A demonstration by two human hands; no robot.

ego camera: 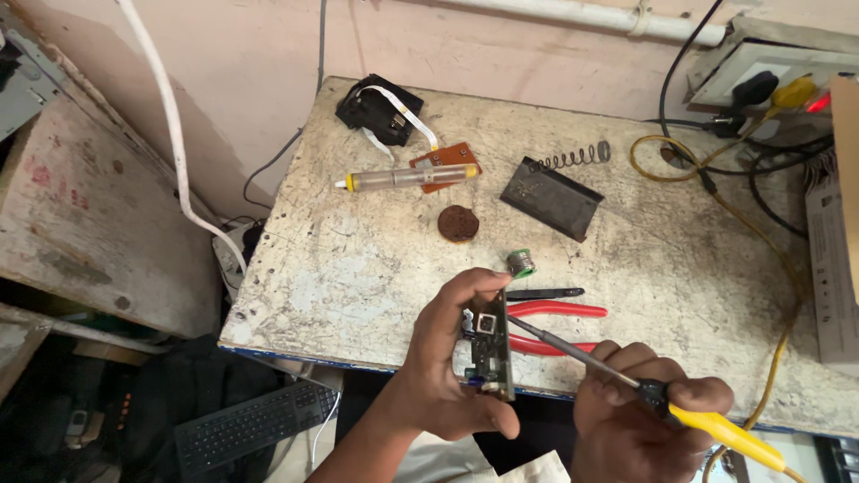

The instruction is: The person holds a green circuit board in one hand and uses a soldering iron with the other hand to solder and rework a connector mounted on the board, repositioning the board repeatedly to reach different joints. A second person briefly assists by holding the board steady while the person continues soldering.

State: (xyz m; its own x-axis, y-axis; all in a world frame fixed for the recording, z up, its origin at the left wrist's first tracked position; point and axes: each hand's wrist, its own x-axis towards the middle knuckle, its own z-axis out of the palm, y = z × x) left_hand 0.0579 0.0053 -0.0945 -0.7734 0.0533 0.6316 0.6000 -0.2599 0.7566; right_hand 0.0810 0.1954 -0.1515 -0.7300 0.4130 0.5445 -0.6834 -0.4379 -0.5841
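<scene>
At the near edge of the worn, pale-topped workbench (376, 259), seen from the head camera, the left hand (447, 358) holds a narrow green circuit board (490, 351) upright on its long edge. The thumb presses the lower end and the fingers wrap over the top, so the hand is partly closed and clamps the board by its ends. This grip turns the component side toward the right hand and leaves the middle of the board uncovered.

The right hand (640, 407) is closed in a pen-like grip around a soldering iron with a yellow handle (716, 429). Its thin metal shaft runs up and to the left, and the tip meets the board near a small square component. The iron's yellow cord (778, 295) trails across the bench toward the wall sockets.

Red-handled pliers (555, 326) lie just behind the board, with black tweezers (546, 293) and a small green solder spool (520, 263) beside them. Farther back rest a desoldering pump with a clear barrel (407, 177), a brown round disc (458, 224), a dark metal stand with a coiled spring (555, 192) and a black module with a white ribbon cable (380, 112). A black keyboard (250, 425) lies below the bench.
</scene>
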